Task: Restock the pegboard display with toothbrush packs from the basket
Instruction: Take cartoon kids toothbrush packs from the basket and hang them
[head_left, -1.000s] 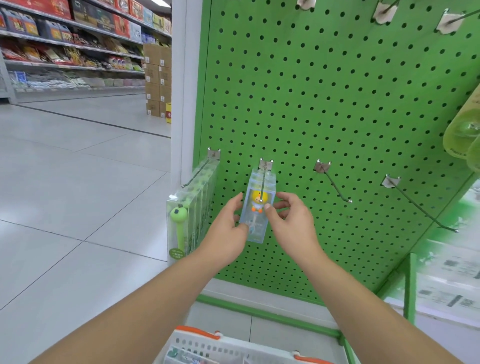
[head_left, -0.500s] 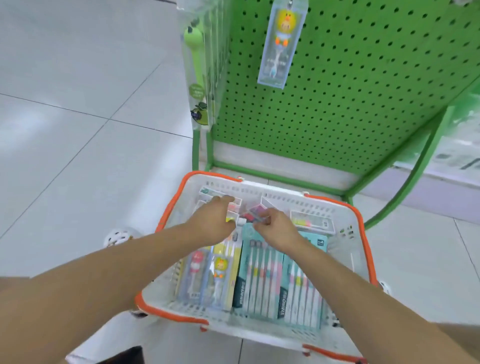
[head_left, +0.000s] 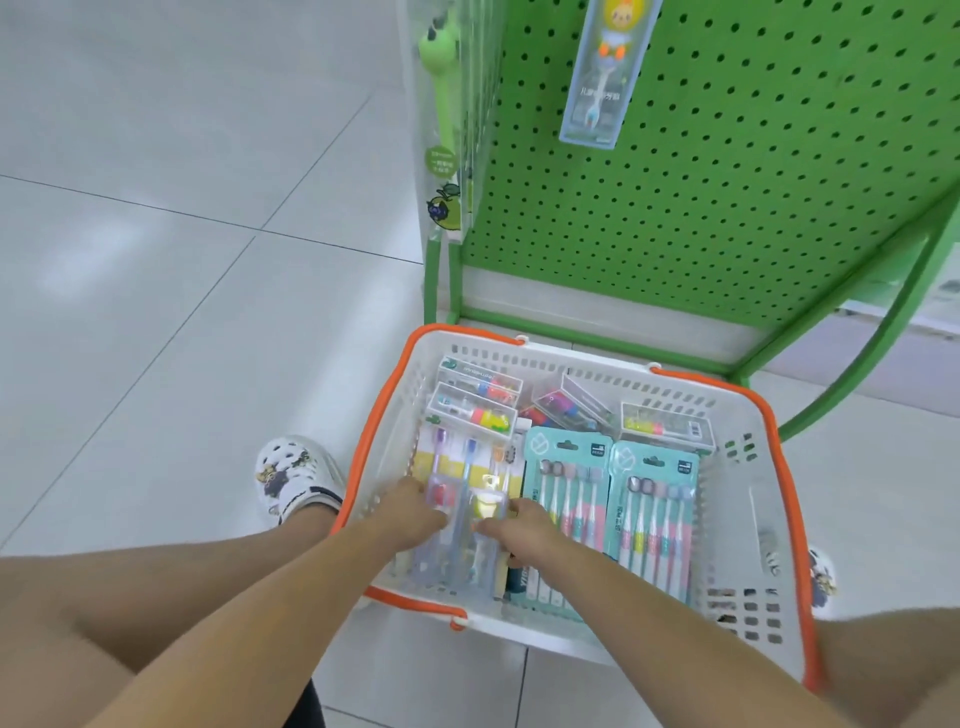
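Observation:
A white basket with an orange rim (head_left: 769, 431) stands on the floor below the green pegboard (head_left: 727, 182). Both my hands are down in its near left corner. My left hand (head_left: 415, 512) and my right hand (head_left: 519, 525) pinch the two sides of a clear toothbrush pack with a yellow duck figure (head_left: 485, 506). It lies on top of other clear packs. Two teal multi-brush packs (head_left: 566, 499) lie to the right of it. On the board hangs one clear duck pack (head_left: 597, 93), and a row of green frog packs (head_left: 447, 130) hangs at the board's left edge.
Several small clear boxes (head_left: 472, 410) lie along the basket's far wall. The stand's green tube frame (head_left: 857, 384) curves down at the right. My white clog (head_left: 296, 478) is on the tiled floor just left of the basket.
One second ago my hands were at the duck pack hanging on the hook. They dropped into the basket's far end, then drew back to the near left corner onto a clear pack.

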